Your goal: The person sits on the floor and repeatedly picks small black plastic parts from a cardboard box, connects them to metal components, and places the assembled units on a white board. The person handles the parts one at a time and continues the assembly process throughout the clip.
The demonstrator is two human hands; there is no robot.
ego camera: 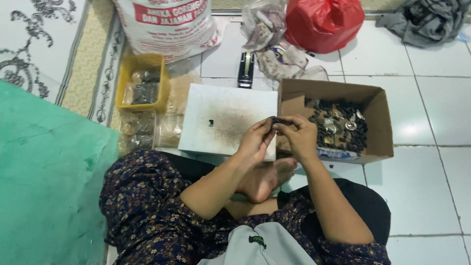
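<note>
Left hand [256, 140] and right hand [300, 136]: raised together in front of the person's bare foot [267, 176], fingertips pinched on either end of one small dark piece [279, 119], its long axis lying left to right between them. White board [225, 120]: just beyond the left hand. Cardboard box [380, 122] of similar dark pieces: just beyond the right hand, which is nearer. Black stapler [245, 69]: farther off.

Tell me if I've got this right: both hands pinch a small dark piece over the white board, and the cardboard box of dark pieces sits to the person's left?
Not quite. In the head view the cardboard box sits to the person's right, beside the white board. Both hands, left and right, do pinch the small dark piece.
</note>
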